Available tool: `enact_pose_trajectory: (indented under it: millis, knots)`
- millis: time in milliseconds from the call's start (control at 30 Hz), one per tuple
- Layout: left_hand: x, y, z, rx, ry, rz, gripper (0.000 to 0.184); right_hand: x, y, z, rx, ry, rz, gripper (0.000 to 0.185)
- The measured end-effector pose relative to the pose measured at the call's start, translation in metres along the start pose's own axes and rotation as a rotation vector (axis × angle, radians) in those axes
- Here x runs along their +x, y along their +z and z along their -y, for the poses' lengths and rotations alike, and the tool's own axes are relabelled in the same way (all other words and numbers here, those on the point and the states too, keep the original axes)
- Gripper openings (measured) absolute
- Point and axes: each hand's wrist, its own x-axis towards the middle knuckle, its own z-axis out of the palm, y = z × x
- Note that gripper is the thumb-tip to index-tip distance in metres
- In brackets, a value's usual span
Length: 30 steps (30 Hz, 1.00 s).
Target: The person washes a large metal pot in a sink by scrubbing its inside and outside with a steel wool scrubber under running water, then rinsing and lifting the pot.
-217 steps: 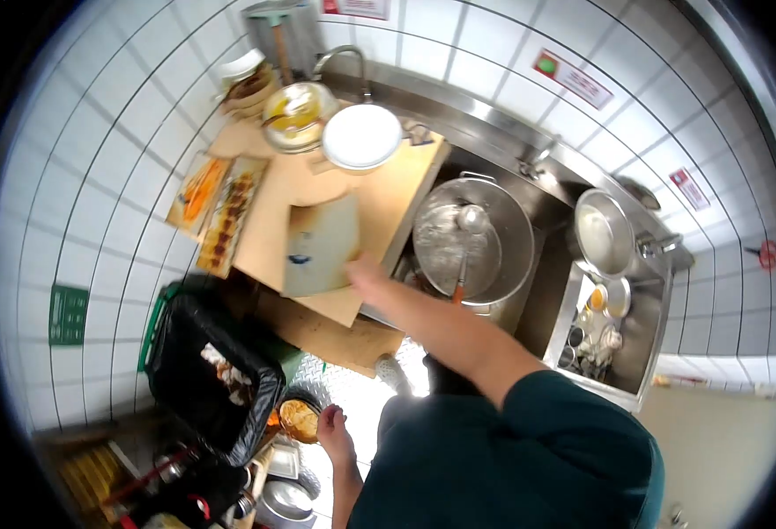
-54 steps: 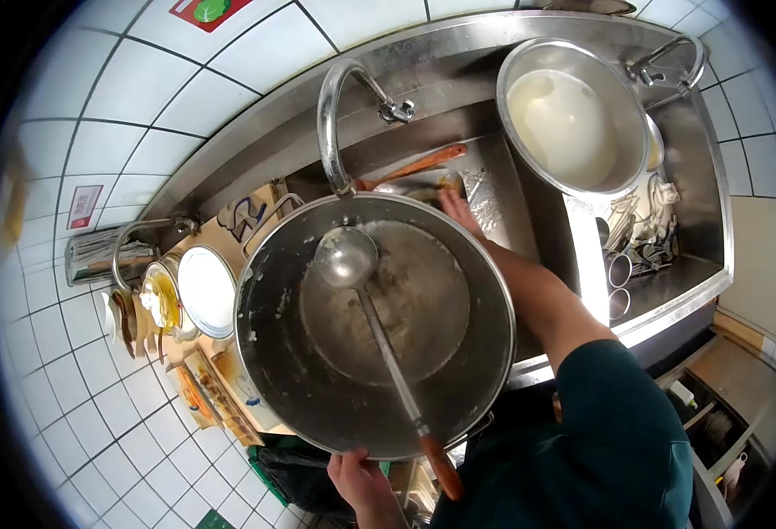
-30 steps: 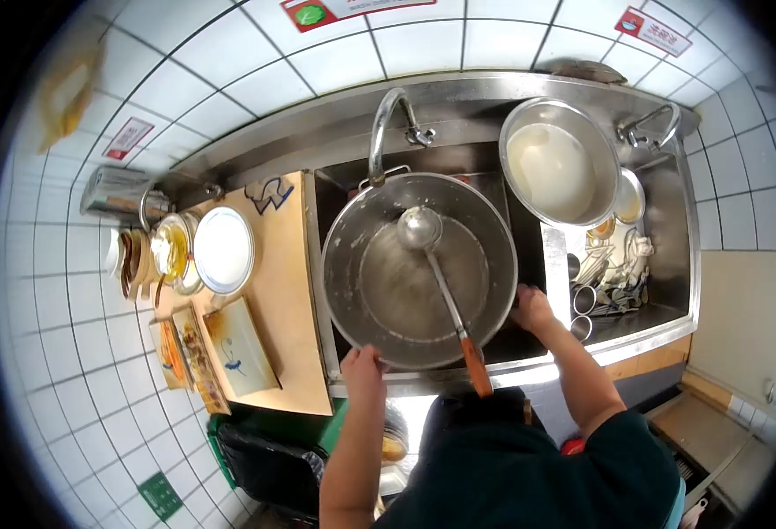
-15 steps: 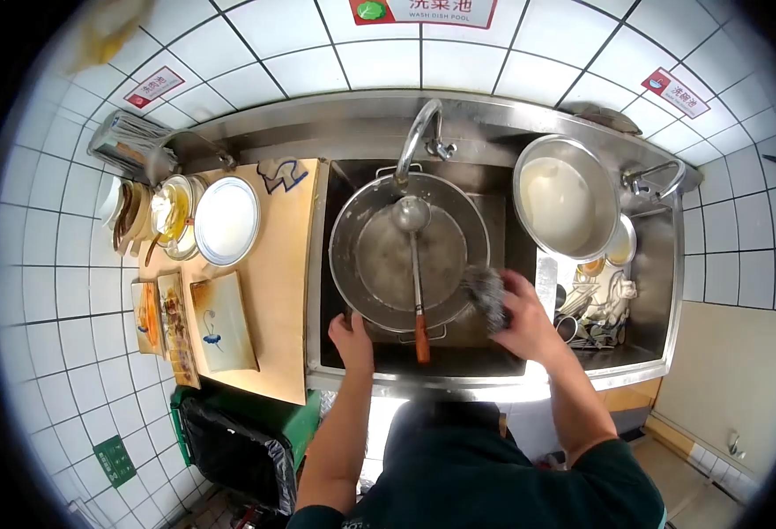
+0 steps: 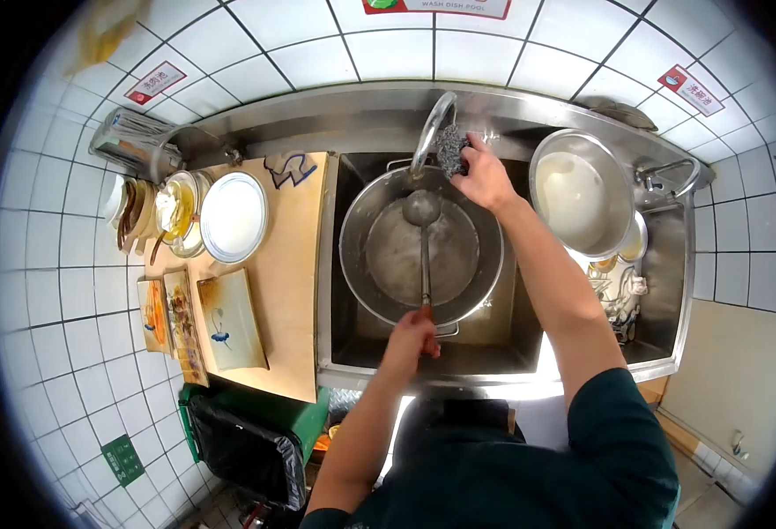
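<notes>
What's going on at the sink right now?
A person is working over a big metal pot standing in the sink, cloudy liquid inside. Their left hand is closed around the wooden handle of a ladle whose bowl end is in the pot. Their right hand grips a grey scrubber close by the tap; I can't tell whether they touch. To the pot's right is a metal bowl of whitish liquid.
</notes>
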Motion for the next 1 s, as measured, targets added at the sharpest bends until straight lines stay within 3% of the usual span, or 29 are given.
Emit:
enact_pose_trajectory:
  millis: [67,167,267,367,467,567,1000]
  knots:
    - [0.015,-0.018,-0.009,-0.591,-0.189,0.12,0.031,-0.005,0.003,-0.002,-0.061,-0.046,-0.008,0.039]
    - [0.021,-0.021,-0.019,-0.639,-0.181,0.134,0.023,-0.007,0.002,-0.002,-0.111,-0.121,-0.033,0.04]
    - [0.011,-0.025,-0.014,-0.244,-0.023,0.106,0.016,-0.007,0.005,-0.002,-0.154,-0.192,-0.057,0.039]
    - [-0.023,-0.026,-0.024,0.197,-0.009,-0.057,0.02,-0.01,0.009,-0.003,-0.162,-0.223,-0.053,0.039]
    - [-0.043,-0.04,-0.012,0.524,0.14,-0.175,0.036,-0.014,0.011,0.0,-0.158,-0.209,-0.05,0.036]
    - [-0.059,-0.052,0.005,0.798,0.496,-0.325,0.043,-0.017,0.012,0.003,-0.193,-0.193,-0.041,0.035]
    - [-0.073,-0.066,0.029,0.799,0.552,-0.392,0.039,-0.021,0.017,0.003,-0.286,-0.263,-0.062,0.038]
